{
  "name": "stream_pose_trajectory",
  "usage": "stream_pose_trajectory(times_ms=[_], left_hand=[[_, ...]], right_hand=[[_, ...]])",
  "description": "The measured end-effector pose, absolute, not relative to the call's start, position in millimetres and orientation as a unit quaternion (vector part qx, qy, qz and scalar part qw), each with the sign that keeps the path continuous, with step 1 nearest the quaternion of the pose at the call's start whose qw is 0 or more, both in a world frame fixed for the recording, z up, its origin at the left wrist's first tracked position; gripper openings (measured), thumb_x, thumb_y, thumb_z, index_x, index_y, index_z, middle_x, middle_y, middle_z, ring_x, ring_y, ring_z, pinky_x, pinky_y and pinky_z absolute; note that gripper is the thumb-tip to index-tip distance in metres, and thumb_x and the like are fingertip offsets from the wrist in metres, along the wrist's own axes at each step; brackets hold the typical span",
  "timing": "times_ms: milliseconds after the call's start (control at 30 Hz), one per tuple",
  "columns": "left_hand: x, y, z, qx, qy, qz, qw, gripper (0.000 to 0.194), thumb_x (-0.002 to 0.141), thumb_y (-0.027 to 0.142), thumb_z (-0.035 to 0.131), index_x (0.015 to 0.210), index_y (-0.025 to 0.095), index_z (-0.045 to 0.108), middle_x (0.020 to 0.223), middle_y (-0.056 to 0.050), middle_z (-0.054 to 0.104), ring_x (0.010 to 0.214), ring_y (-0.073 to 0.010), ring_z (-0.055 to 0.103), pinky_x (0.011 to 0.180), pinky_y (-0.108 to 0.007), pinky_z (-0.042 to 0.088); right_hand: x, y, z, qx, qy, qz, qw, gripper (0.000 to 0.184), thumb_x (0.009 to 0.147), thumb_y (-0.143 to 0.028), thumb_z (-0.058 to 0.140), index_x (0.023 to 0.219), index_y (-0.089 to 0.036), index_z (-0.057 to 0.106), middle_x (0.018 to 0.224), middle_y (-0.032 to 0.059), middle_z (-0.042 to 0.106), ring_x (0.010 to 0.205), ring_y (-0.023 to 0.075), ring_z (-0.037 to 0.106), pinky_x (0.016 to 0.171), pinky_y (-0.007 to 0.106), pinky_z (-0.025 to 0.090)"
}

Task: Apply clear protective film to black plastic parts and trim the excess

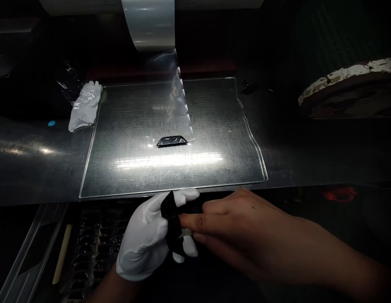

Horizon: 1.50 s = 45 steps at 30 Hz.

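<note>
White glove [145,242], black part [174,229]

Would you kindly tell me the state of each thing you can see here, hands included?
Left hand: gloved in white, shut on a small black part.
Right hand: bare, fingertips pinching the same black part.
Second black part: lying flat on the clear sheet, at the end of the film strip.
Film strip: pulled down from its roll onto the sheet.
Spare white glove: off, lying crumpled by the sheet's left edge.
</note>
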<state>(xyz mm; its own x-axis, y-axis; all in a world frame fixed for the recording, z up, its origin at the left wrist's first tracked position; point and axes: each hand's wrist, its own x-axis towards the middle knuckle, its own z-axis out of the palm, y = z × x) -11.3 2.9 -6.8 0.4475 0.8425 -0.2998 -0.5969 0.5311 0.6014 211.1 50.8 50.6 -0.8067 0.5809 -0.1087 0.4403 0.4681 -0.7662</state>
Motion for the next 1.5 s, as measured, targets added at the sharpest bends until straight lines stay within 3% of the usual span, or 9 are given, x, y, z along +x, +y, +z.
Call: stream_pose_trajectory(times_ms=[100, 267, 500, 667, 800, 1000, 1233, 1367, 1500], left_hand=[[-14, 4, -7, 0.203, 0.267, 0.453, 0.826, 0.037, 0.098, 0.035, 0.068, 0.131, 0.017, 0.069, 0.048, 0.001, 0.061, 0.038, -0.0073, 0.054, 0.046, -0.013, 0.045], [-17, 7, -2, 0.202, 0.344, 0.461, 0.793, 0.028, 0.099, 0.031, 0.066, 0.124, 0.021, 0.073, 0.068, -0.005, 0.074, 0.054, -0.0117, 0.064, 0.052, -0.017, 0.048], [-3, 11, 9, 0.249, 0.515, 0.422, 0.704, 0.035, 0.097, 0.038, 0.068, 0.127, 0.019, 0.072, 0.08, -0.006, 0.078, 0.072, -0.0168, 0.07, 0.064, -0.023, 0.056], [7, 9, 13, 0.311, 0.618, 0.386, 0.61, 0.023, 0.089, 0.033, 0.078, 0.11, 0.023, 0.078, 0.093, -0.004, 0.08, 0.088, -0.0236, 0.076, 0.067, -0.026, 0.061], [10, 6, 12, 0.332, 0.623, 0.385, 0.594, 0.017, 0.09, 0.029, 0.076, 0.107, 0.026, 0.079, 0.089, -0.001, 0.079, 0.082, -0.0212, 0.075, 0.068, -0.027, 0.061], [6, 7, 7, 0.305, 0.554, 0.39, 0.669, 0.022, 0.091, 0.029, 0.077, 0.113, 0.024, 0.077, 0.099, -0.002, 0.079, 0.083, -0.0199, 0.073, 0.081, -0.03, 0.059], [-7, 10, -5, 0.185, 0.348, 0.356, 0.847, 0.081, 0.083, 0.028, 0.087, 0.154, 0.026, 0.047, 0.111, -0.009, 0.076, 0.085, -0.0229, 0.075, 0.088, -0.037, 0.056], [-7, 10, -11, 0.185, 0.307, 0.344, 0.868, 0.081, 0.075, 0.033, 0.093, 0.147, 0.023, 0.056, 0.109, -0.009, 0.074, 0.077, -0.0207, 0.074, 0.078, -0.032, 0.056], [-9, 7, -14, 0.204, 0.301, 0.406, 0.838, 0.066, 0.088, 0.038, 0.082, 0.146, 0.021, 0.056, 0.094, -0.004, 0.07, 0.081, -0.0184, 0.073, 0.077, -0.028, 0.057]], right_hand=[[210, 50, 51, -0.3, -0.85, 0.422, 0.099, 0.037, 0.108, -0.027, 0.053, 0.144, -0.03, 0.062, 0.083, -0.0051, 0.071, 0.065, 0.0107, 0.064, 0.063, 0.027, 0.047], [216, 54, 51, -0.314, -0.807, 0.467, 0.178, 0.035, 0.106, -0.023, 0.058, 0.141, -0.027, 0.062, 0.104, -0.004, 0.077, 0.088, 0.0096, 0.072, 0.081, 0.02, 0.052], [202, 51, 36, -0.473, -0.719, 0.405, 0.308, 0.003, 0.1, -0.025, 0.067, 0.098, -0.023, 0.067, 0.083, -0.0033, 0.068, 0.071, 0.0114, 0.064, 0.063, 0.023, 0.048], [193, 51, 23, -0.436, -0.746, 0.342, 0.368, 0.01, 0.098, -0.017, 0.067, 0.107, -0.02, 0.068, 0.09, 0.0017, 0.067, 0.075, 0.014, 0.063, 0.065, 0.026, 0.05], [190, 49, 15, -0.408, -0.79, 0.295, 0.35, 0.016, 0.098, -0.013, 0.065, 0.113, -0.018, 0.068, 0.092, 0.0034, 0.068, 0.073, 0.0136, 0.062, 0.061, 0.026, 0.048], [189, 49, 7, -0.413, -0.793, 0.296, 0.336, 0.014, 0.1, -0.016, 0.061, 0.112, -0.018, 0.067, 0.092, 0.0042, 0.068, 0.074, 0.0142, 0.062, 0.063, 0.026, 0.049], [192, 51, 3, -0.344, -0.826, 0.312, 0.321, 0.01, 0.097, -0.016, 0.058, 0.106, -0.019, 0.063, 0.089, 0.0023, 0.066, 0.07, 0.013, 0.06, 0.061, 0.025, 0.047], [192, 50, 3, -0.33, -0.815, 0.349, 0.325, 0.011, 0.098, -0.016, 0.058, 0.108, -0.019, 0.062, 0.092, 0.0027, 0.067, 0.076, 0.0139, 0.063, 0.064, 0.025, 0.048], [200, 50, 15, -0.361, -0.777, 0.414, 0.308, 0.022, 0.103, -0.026, 0.06, 0.124, -0.019, 0.062, 0.106, 0.0051, 0.069, 0.091, 0.0158, 0.067, 0.077, 0.027, 0.054]])
